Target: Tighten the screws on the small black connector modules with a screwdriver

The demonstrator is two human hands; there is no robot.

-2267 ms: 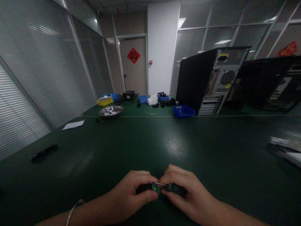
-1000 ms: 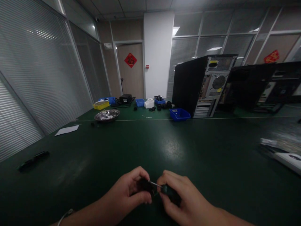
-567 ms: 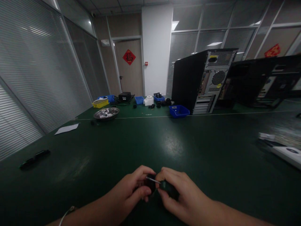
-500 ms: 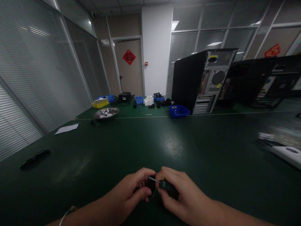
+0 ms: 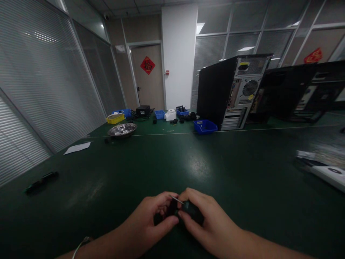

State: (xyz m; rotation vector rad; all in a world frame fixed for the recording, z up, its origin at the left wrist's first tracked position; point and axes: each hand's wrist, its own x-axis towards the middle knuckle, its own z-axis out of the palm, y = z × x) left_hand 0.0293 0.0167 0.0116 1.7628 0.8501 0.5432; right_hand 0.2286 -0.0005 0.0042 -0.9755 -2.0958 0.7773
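In the head view, the fingers (image 5: 170, 222) of the left hand (image 5: 148, 216) are bent nearly together, pinching a small dark part (image 5: 173, 207) low over the tabletop (image 5: 151, 163); its exact shape is lost in shadow. The right hand (image 5: 208, 212) wraps firmly around the thick, dark handle of a screwdriver (image 5: 192, 211), whose thin metal shaft crosses to the left fingertips. The tabletop is smooth and dark green, with a glossy patch of light. Farther back, a shiny, round metal bowl (image 5: 122, 135) holds pale pieces too small to identify. The blue plastic bin (image 5: 206, 131) near the black computer tower (image 5: 215, 95) contains a few small items; a smaller blue tray (image 5: 183, 113) carries dark objects.
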